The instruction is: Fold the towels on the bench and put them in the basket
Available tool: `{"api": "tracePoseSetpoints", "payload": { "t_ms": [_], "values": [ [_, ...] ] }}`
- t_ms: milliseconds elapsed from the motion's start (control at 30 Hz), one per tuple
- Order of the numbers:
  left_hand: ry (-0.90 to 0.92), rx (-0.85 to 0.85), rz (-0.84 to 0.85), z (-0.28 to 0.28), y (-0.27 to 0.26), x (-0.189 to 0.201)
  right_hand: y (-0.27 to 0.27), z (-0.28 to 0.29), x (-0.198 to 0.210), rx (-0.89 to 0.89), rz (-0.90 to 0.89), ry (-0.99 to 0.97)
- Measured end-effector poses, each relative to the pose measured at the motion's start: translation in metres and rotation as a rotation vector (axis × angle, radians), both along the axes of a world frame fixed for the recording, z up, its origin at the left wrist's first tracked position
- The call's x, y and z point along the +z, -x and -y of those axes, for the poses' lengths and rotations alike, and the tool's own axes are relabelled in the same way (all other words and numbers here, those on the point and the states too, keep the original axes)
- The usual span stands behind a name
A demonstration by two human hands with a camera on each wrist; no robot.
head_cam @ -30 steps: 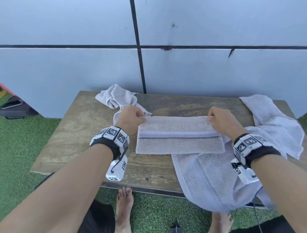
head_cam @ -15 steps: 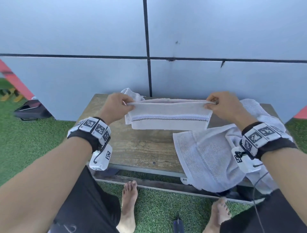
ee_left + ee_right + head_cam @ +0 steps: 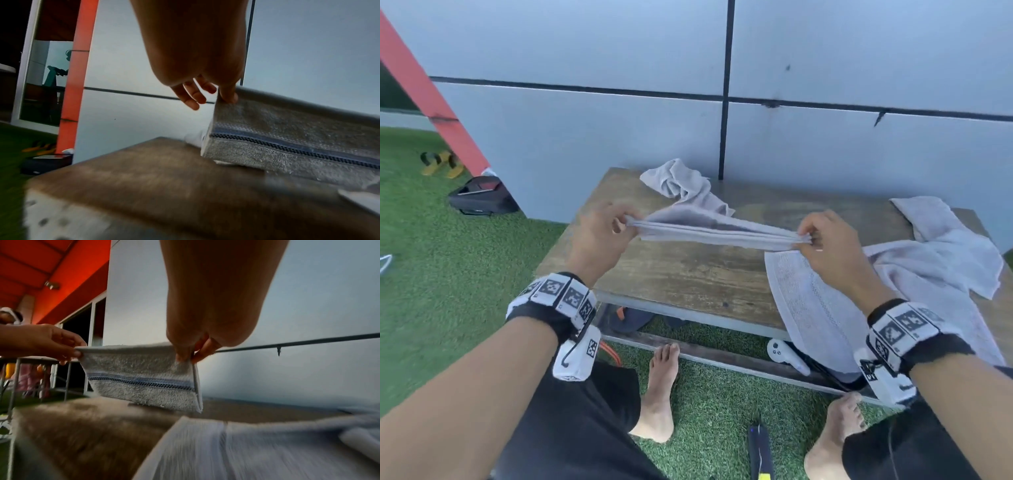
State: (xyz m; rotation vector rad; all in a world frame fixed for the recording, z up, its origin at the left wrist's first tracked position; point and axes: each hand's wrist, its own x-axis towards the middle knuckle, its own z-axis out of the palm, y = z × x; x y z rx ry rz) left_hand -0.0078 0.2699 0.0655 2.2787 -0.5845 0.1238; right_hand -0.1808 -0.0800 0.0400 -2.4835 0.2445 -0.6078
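Two hands hold folded towel point(image 3: 715, 233) in air above bench point(image 3: 688, 277) — left hand point(image 3: 599, 236) pinches one top corner, right hand point(image 3: 828, 243) pinches other. Long axis runs from hand to hand, stretched level; striped lower part hangs down. Judgement: one towel partly folded, none in basket — basket not visible. Crumpled towel point(image 3: 681, 181) beyond left hand, spread towel point(image 3: 825, 308) under right wrist not yet folded.

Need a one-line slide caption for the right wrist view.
Both hands pinch the folded striped towel by its top corners, holding it above the wooden bench.
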Motion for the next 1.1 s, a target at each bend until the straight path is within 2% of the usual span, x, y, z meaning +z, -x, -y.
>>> {"api": "tracePoseSetpoints", "payload": {
  "t_ms": [100,167,267,400,533,900,1000,1100],
  "values": [
    [-0.319,-0.140,-0.276,-0.016,0.018,-0.035,0.021,-0.005,-0.036,0.176,-0.504,-0.017],
    [-0.414,-0.188,-0.450,-0.016,0.023,-0.052,0.025,-0.006,-0.050,0.159,-0.655,-0.096],
    [-0.414,-0.103,-0.504,-0.004,0.028,-0.062,0.021,-0.017,-0.055,-0.027,-0.611,-0.204],
    [-0.472,0.082,-0.455,0.008,0.030,-0.066,0.009,-0.029,-0.056,-0.153,-0.663,-0.071],
    [-0.539,0.121,-0.500,0.006,0.031,-0.074,0.004,-0.029,-0.064,-0.184,-0.685,-0.058],
    [-0.478,0.239,-0.356,0.002,0.025,-0.070,0.005,-0.028,-0.055,-0.210,-0.664,-0.040],
    [-0.406,0.266,-0.400,0.004,0.027,-0.076,0.001,-0.035,-0.063,-0.227,-0.775,-0.022],
    [-0.365,0.237,-0.456,0.010,0.031,-0.081,-0.003,-0.042,-0.062,-0.285,-0.786,-0.023]
  ]
}}
